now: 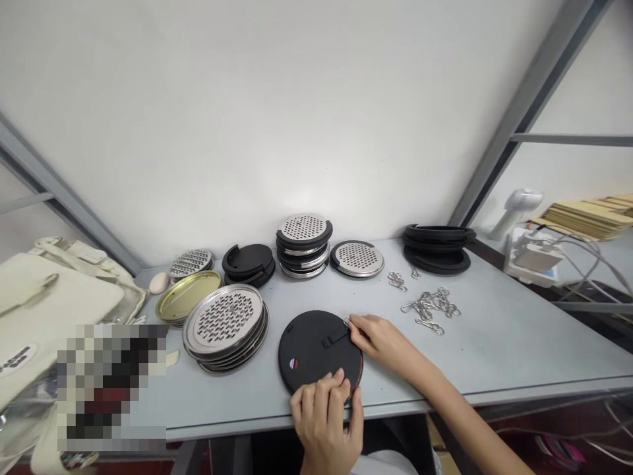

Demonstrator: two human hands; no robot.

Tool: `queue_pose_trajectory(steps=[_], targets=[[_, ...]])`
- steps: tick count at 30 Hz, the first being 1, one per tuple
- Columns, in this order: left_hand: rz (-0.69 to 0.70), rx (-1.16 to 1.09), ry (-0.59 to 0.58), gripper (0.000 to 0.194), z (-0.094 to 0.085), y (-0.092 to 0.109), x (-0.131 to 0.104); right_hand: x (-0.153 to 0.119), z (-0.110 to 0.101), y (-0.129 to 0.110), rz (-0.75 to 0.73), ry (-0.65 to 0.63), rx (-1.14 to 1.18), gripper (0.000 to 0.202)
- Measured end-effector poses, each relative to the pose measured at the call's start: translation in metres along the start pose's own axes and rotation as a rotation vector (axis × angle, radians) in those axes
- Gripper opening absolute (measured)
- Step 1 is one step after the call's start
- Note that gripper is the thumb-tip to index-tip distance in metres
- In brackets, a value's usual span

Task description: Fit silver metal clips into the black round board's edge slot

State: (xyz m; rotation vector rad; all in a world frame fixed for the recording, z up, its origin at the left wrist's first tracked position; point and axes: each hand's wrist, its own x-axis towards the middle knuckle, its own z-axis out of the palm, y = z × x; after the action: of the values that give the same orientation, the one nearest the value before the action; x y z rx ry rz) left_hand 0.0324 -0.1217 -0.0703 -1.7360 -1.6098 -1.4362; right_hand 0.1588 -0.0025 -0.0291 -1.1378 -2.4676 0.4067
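A black round case (311, 349) lies flat near the table's front edge, with a small strap, a slot and a round red-and-white sticker on its face. My left hand (326, 415) grips its near edge, fingers on top and thumb at the rim. At the far right rim, my right hand (373, 338) pinches a small metal snap hook (347, 322) by the end of the strap; most of the hook is hidden by the fingers. Loose metal snap hooks (430, 305) lie in a heap to the right, with a smaller group behind.
Left of the case stand stacked perforated metal grater discs (227, 321) and gold-coloured lids (188, 297). Along the wall are black cases (248, 260), a tall mixed stack (304, 227), one grater in a black holder (357, 257) and black rings (438, 257). A cream bag (54, 297) sits left.
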Motion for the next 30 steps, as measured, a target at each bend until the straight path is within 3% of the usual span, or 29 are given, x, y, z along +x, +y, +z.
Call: queue_pose_trajectory(steps=[30], targets=[[0.006, 0.012, -0.003, 0.003, 0.0004, -0.0007, -0.001, -0.0015, -0.0005, -0.002, 0.004, -0.002, -0.003, 0.025]])
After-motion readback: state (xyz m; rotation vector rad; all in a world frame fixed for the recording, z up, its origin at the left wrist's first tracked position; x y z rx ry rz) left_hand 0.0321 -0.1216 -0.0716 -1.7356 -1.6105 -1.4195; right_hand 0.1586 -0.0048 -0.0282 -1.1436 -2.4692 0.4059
